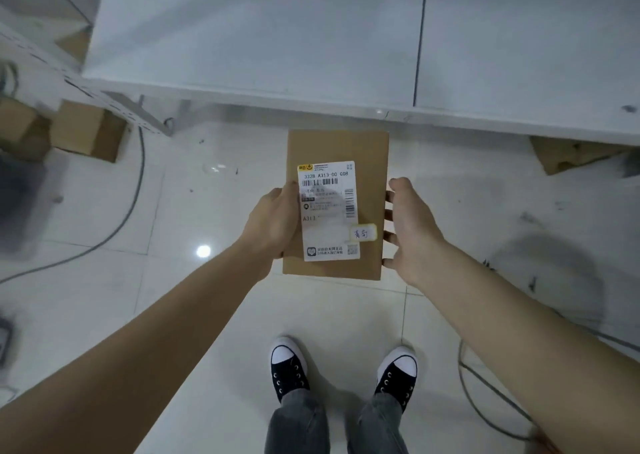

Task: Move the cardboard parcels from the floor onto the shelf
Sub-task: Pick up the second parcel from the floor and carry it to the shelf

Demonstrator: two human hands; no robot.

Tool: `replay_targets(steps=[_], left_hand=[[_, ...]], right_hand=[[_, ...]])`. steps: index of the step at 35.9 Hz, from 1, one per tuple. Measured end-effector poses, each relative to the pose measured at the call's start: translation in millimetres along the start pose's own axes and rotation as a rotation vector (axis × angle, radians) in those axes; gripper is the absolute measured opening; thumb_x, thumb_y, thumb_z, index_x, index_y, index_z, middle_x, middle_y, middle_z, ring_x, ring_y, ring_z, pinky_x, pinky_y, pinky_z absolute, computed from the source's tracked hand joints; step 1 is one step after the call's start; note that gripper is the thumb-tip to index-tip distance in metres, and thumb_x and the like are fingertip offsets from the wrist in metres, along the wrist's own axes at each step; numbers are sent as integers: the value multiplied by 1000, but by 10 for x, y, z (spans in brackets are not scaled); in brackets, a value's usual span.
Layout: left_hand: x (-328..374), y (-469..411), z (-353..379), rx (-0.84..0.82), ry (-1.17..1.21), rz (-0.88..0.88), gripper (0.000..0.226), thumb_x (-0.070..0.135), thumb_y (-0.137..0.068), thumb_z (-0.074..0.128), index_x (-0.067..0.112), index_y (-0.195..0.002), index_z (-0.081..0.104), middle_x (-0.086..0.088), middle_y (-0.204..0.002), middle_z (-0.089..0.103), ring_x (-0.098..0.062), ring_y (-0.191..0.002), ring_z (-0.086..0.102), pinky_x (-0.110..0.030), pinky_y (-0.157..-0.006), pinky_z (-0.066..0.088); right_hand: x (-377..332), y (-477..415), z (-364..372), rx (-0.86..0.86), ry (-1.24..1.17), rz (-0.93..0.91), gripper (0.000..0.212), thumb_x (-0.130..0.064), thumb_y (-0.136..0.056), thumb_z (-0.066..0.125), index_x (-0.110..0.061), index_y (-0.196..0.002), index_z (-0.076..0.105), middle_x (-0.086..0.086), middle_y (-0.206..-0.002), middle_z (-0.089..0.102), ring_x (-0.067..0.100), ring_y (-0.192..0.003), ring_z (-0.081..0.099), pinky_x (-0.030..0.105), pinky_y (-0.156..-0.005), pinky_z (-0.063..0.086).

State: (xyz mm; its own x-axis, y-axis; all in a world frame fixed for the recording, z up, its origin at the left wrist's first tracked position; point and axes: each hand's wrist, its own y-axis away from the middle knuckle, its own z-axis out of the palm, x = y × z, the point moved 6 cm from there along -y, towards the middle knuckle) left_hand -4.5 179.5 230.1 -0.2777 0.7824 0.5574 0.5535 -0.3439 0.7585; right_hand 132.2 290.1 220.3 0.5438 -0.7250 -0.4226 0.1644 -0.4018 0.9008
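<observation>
A flat brown cardboard parcel (337,148) with a white shipping label faces up in front of me, above the tiled floor. My left hand (273,221) grips its left edge, thumb resting on the label. My right hand (412,228) holds the right edge, fingers curled under it. The white shelf (263,37) spreads across the top of the view, its front edge just beyond the parcel's far end.
More cardboard boxes lie on the floor under the shelf at the left (86,131) and at the right (568,153). Grey cables (135,193) run over the tiles on both sides. My feet in black sneakers (289,367) stand below the parcel.
</observation>
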Motion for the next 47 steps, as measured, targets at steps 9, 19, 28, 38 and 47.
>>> replay_targets(steps=[9,19,28,38,47], left_hand=[[1068,1167,-778,51,78,153,38,38,-97,28,17,-91,60,-5,-87,62,-25,-79,57,-40,-75,46],[2323,2677,-1537,126,95,339,36,39,-100,29,20,-89,59,0,-85,63,-18,-76,59,-35,-69,46],[3242,4023,-2175,184,107,522,38,43,-99,32,22,-92,62,-4,-88,68,-21,-80,64,-43,-80,53],[3995,5399,-2573,235,108,733,47,47,-100,28,18,-111,63,-1,-94,69,-18,-83,64,-32,-64,46],[4392,6302,-2733,294,95,871,47,51,-100,25,21,-114,59,2,-97,65,-18,-89,61,-43,-82,48]], right_hand=[[-959,1536,-73,-88,-8,-168,36,-42,-95,35,-24,-89,65,-4,-81,69,17,-76,63,39,-72,47],[-1971,3401,-235,-130,-46,-381,38,-39,-97,35,-24,-76,63,-9,-51,65,16,-63,60,34,-66,46],[-2663,5013,-414,-171,-6,-601,38,-40,-98,34,-24,-81,65,-6,-67,66,15,-71,60,38,-72,45],[-3172,6569,-641,-157,27,-827,34,-42,-96,37,-25,-92,65,-2,-78,67,18,-73,60,34,-59,46],[-3391,7443,-901,-150,14,-985,30,-41,-93,41,-27,-80,65,-1,-76,69,21,-77,61,40,-72,48]])
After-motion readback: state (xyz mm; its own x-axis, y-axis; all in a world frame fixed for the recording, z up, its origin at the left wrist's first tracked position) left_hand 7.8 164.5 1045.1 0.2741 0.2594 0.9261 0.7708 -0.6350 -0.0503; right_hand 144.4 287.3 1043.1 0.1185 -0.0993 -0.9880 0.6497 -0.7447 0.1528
